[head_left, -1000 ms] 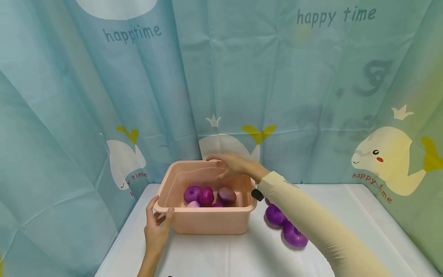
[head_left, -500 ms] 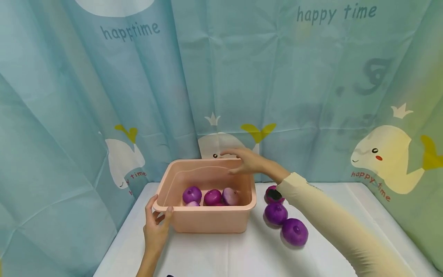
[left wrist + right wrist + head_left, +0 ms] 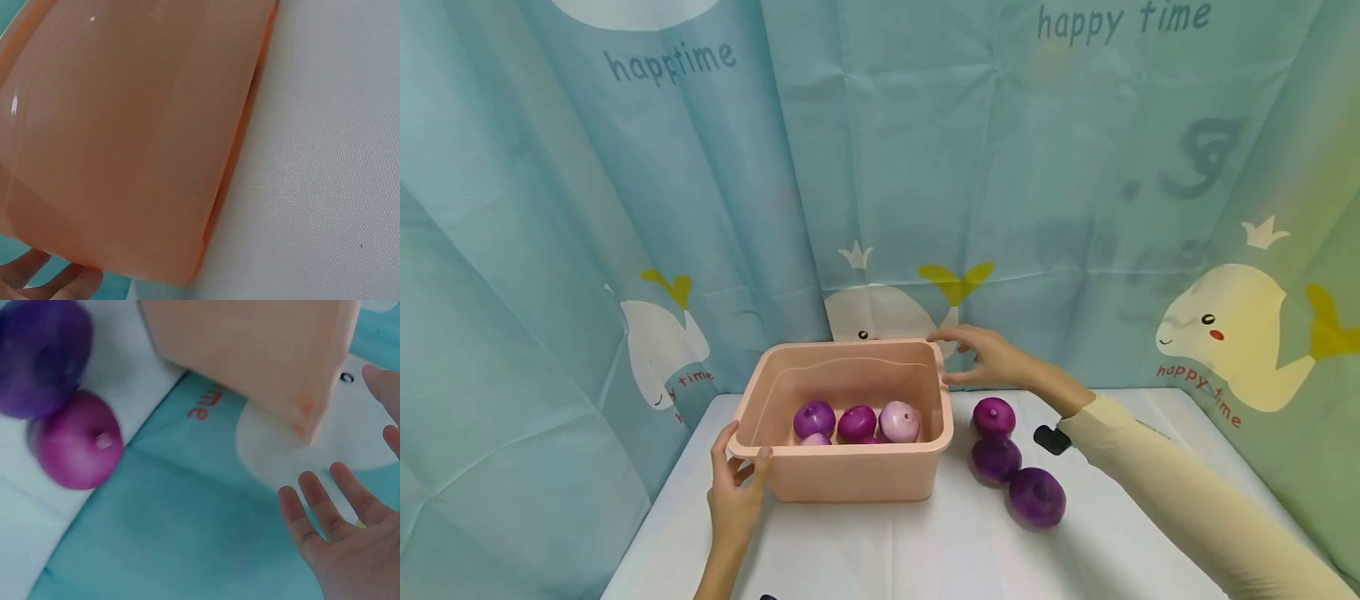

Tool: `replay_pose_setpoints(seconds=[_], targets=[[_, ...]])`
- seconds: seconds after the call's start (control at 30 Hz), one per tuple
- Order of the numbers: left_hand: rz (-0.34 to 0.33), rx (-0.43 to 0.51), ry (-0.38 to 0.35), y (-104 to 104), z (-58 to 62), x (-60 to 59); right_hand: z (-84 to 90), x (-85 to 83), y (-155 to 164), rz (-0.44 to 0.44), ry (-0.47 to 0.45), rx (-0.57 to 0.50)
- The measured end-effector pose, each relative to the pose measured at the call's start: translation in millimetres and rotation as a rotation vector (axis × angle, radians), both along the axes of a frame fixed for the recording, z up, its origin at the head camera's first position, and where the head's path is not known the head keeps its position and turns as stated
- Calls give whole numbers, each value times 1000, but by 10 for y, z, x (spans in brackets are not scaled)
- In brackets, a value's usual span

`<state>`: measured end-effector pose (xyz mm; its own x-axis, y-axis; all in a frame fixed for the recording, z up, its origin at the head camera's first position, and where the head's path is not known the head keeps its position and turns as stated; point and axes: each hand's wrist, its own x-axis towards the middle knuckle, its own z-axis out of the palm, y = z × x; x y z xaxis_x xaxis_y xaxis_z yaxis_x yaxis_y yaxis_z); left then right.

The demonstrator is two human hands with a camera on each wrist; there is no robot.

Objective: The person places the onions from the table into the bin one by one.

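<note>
One pink plastic tub [image 3: 850, 475] sits at table centre, with at least three purple onions [image 3: 857, 422] inside and three more onions [image 3: 1009, 460] at its 3 o'clock. The left hand [image 3: 735, 492] grips its near-left corner; the right hand [image 3: 992, 360] hovers by its far-right corner, fingers spread and holding nothing.

A makeshift staged booth: whale-print curtains [image 3: 880, 167] reading "happy time" close in a white-covered table [image 3: 925, 550].

Teal curtain [image 3: 880, 167] fills my whole background. "happy time" lettering [image 3: 1123, 18] upper right. Whale prints: cream one [image 3: 1232, 333] at right edge, white ones at centre [image 3: 880, 312] and left [image 3: 658, 346]. White table [image 3: 925, 550] across the bottom.
</note>
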<state>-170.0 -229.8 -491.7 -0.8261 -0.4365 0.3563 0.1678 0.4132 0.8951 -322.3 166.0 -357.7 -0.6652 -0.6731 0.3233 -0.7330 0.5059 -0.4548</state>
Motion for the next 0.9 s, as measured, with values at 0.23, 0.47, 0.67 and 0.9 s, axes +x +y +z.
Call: replay_pose_setpoints(seconds=[0.23, 0.47, 0.67, 0.9], targets=[[7, -9, 13, 9, -7, -2, -116, 63, 379, -57, -39, -21], [-3, -7, 11, -8, -8, -1, -221, 109, 616, -99, -64, -4], [-3, -10, 5, -11, -12, -10, -303, 134, 672, -119, -85, 2], [-6, -17, 9, -18, -28, -13, -462, 96, 712, -96, -129, 1]])
